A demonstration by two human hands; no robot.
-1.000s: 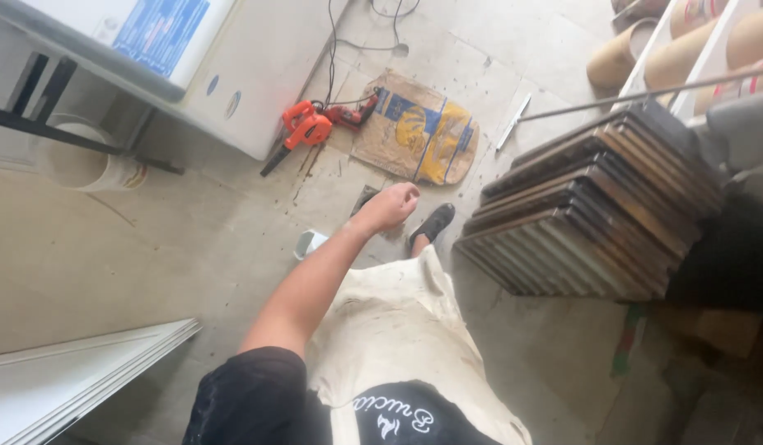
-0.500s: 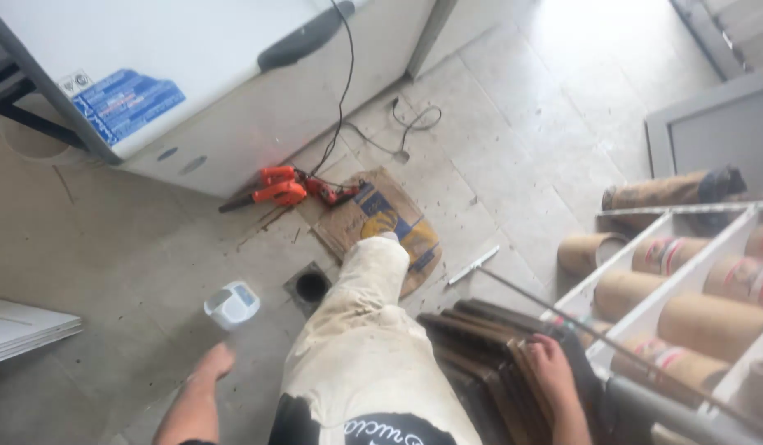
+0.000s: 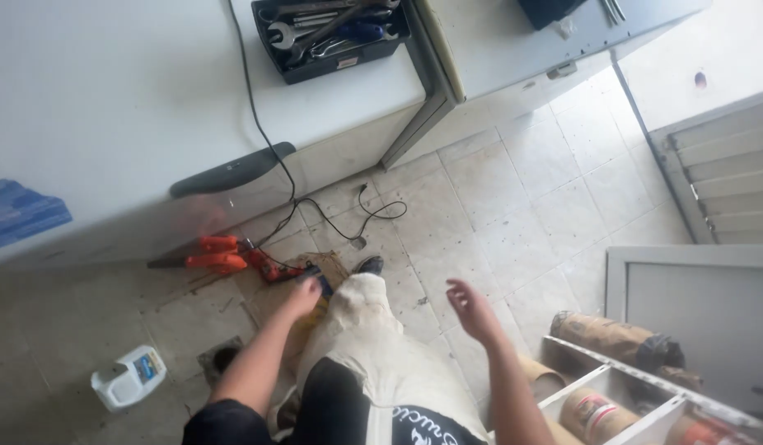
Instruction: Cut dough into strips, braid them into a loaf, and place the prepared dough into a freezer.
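Reaching down on the near left, the left hand [image 3: 303, 298] hangs just beside the orange drill [image 3: 233, 257] on the floor; its fingers' grip cannot be told. Right hand [image 3: 472, 309] hovers empty, fingers loosely spread, over tiles.

Saw [image 3: 210, 254]: orange handle, dark blade. Drill [image 3: 276, 268]: red body, black cord [image 3: 270, 148] trailing over a white tabletop [image 3: 110, 91]. Toolbox [image 3: 336, 37]: black, holding silver wrenches and one blue-handled tool. Jug [image 3: 128, 377]: white with a blue label. Floor [image 3: 513, 206]: pale grey-beige tiles, stained darker toward the left. Trousers [image 3: 373, 346]: cream, dirt-marked. Shirt [image 3: 348, 412]: black with white lettering. Shoe [image 3: 368, 265]: black. Rolls [image 3: 616, 338]: brown paper; one has a red-and-white label. Shutter [image 3: 727, 173]: white slats.
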